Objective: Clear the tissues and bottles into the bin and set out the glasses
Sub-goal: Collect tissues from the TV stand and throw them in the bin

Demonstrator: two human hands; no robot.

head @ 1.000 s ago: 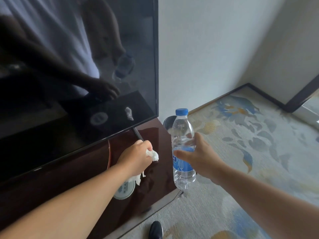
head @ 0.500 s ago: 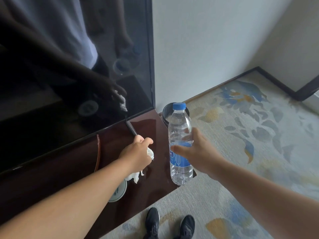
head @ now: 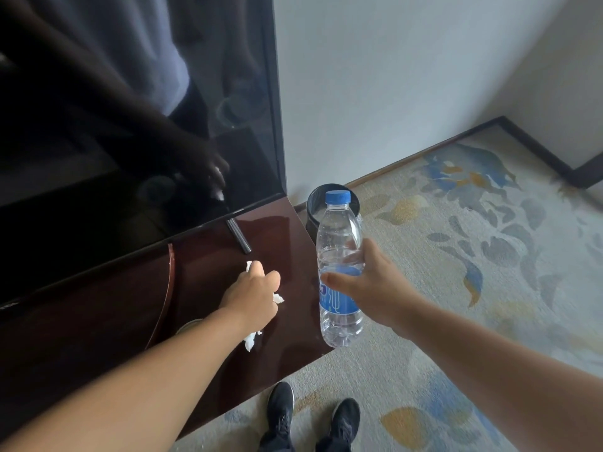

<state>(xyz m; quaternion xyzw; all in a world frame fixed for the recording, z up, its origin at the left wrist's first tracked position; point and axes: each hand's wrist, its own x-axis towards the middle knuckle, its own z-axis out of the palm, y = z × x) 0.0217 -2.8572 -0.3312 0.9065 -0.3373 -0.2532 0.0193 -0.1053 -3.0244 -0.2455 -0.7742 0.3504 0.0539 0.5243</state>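
- Left hand (head: pixel 253 296): arm extended over the dark cabinet top (head: pixel 202 288), fist closed on crumpled white tissue (head: pixel 250 343).
- Right hand (head: pixel 368 288): wrapped around the upright water bottle (head: pixel 339 256) at the cabinet's edge, with the black bin (head: pixel 315 203) just behind it.

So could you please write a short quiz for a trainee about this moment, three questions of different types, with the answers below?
1. True or false: the right hand holds the water bottle upright.
2. What does the left hand have in its grip?
A. a glass
B. white tissue
C. the bottle cap
3. Fill in: the black bin stands on the ____, beside the end of the dark wooden cabinet.

Key:
1. True; the blue cap is on top.
2. B; the tissue sticks out around the closed fist.
3. Carpet.
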